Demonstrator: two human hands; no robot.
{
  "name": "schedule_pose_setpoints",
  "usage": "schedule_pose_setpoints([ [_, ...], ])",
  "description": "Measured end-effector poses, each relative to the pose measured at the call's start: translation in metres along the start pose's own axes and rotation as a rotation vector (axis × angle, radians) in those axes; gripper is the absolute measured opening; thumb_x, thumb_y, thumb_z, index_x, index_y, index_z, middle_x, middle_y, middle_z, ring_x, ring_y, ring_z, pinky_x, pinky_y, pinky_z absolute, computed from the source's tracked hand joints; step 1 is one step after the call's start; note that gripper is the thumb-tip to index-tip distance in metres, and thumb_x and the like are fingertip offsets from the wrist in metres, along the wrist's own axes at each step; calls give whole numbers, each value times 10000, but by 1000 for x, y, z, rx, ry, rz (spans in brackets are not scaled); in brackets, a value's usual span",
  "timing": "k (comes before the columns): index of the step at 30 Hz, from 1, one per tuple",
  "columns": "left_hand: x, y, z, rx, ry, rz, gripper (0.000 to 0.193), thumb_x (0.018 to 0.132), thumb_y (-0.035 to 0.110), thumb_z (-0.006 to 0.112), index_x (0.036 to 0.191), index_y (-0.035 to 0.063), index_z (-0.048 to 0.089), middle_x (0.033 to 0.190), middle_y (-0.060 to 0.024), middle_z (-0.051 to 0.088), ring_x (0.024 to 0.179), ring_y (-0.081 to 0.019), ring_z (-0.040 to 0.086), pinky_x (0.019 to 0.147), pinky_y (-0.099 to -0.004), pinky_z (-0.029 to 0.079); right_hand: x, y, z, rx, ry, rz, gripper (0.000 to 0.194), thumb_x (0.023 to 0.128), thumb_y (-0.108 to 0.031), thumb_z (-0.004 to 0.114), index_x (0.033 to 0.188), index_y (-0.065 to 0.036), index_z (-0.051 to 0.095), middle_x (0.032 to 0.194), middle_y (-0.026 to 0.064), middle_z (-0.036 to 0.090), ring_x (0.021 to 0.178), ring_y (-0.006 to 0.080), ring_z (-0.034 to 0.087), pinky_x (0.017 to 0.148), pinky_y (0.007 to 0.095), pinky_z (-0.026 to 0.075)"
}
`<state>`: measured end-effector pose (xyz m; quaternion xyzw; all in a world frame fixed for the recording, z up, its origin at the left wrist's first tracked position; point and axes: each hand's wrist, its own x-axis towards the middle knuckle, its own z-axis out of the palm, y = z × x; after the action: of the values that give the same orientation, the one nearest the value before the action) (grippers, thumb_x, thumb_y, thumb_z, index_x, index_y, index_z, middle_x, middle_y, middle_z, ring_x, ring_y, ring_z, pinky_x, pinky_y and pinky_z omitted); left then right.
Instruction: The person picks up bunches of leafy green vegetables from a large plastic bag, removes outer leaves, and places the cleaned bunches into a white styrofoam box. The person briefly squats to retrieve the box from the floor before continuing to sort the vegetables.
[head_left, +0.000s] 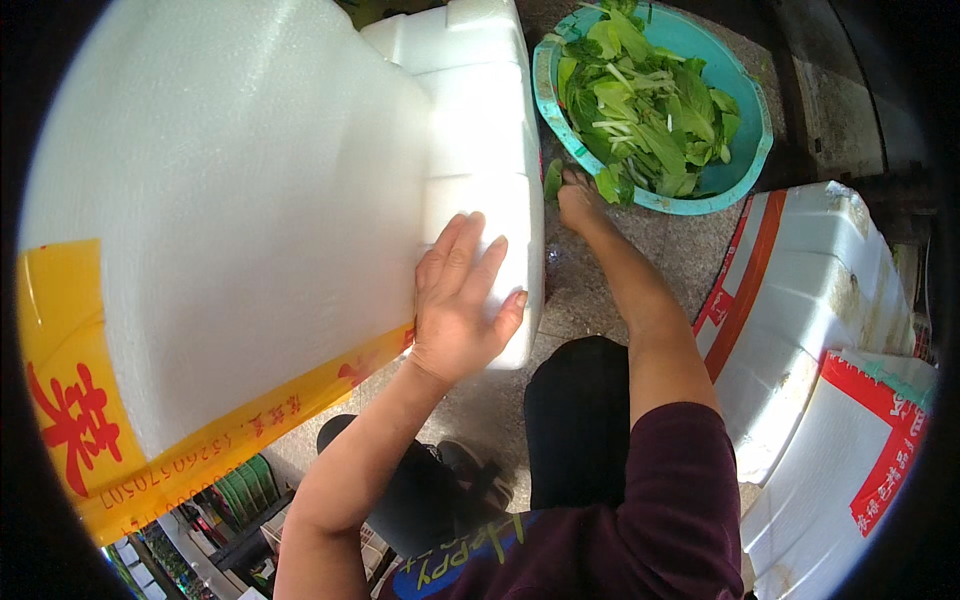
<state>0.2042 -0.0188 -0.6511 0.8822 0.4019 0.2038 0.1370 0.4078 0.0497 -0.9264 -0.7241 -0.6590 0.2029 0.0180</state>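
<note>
My left hand (463, 300) rests with its fingers spread on a white foam box (480, 135), holding nothing. Down by the floor, my right hand (581, 201) reaches beside the near rim of a turquoise plastic basin (750, 176). Its fingertips are partly hidden, and a green leaf (553, 178) lies at them; whether they grip it cannot be told. Loose leafy greens (652, 112) fill much of the basin, and one leaf hangs over its rim.
A large white foam box (262, 187) with yellow printed tape (60, 315) takes up the left. More foam boxes (802, 300) with red tape stand at the right. Speckled floor tiles (577, 285) show between them. Green plastic baskets (247, 491) are at lower left.
</note>
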Motion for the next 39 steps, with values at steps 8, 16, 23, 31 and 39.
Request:
schedule_pose_setpoints([
  [8, -4, 0, -1, -13, 4, 5, 454, 749, 176, 674, 1155, -3, 583, 1343, -227, 447, 1241, -418, 409, 1001, -481, 340, -92, 19, -18, 55, -30, -39, 188, 751, -31, 595, 933, 6, 573, 1009, 186, 535, 959, 351, 558, 806, 434, 497],
  [16, -11, 1, 4, 13, 73, -3, 454, 754, 194, 672, 1161, 12, 589, 1362, -192, 443, 1270, -371, 393, 1019, -477, 331, -142, -38, -184, 225, 698, -441, 385, 728, 51, 593, 1102, 22, 507, 925, 195, 542, 800, 366, 562, 714, 431, 497],
  [23, -25, -8, 30, -44, 199, 38, 388, 738, 83, 611, 1086, -79, 551, 1163, -240, 549, 1121, -377, 514, 953, -479, 405, -149, -75, -253, -128, 555, -269, 561, 784, -213, 682, 1277, -14, 502, 1395, 248, 381, 1262, 410, 393, 1019, 515, 331],
  [31, -141, -39, -42, -184, 37, 584, 309, 831, 157, 524, 1085, -13, 570, 1273, -216, 496, 1164, -362, 473, 933, -485, 374, -224, -43, -197, -183, -122, -670, 183, 759, -140, 601, 649, 5, 613, 692, 256, 585, 655, 429, 578, 617, 514, 473],
  [39, -299, -82, -150, 66, -117, 190, 423, 842, 239, 565, 1191, 2, 538, 1350, -202, 435, 1309, -360, 340, 999, -508, 324, -285, -95, -219, -41, -37, -945, 316, 875, -220, 531, 1082, 17, 547, 1137, 235, 513, 1062, 409, 476, 933, 559, 331],
])
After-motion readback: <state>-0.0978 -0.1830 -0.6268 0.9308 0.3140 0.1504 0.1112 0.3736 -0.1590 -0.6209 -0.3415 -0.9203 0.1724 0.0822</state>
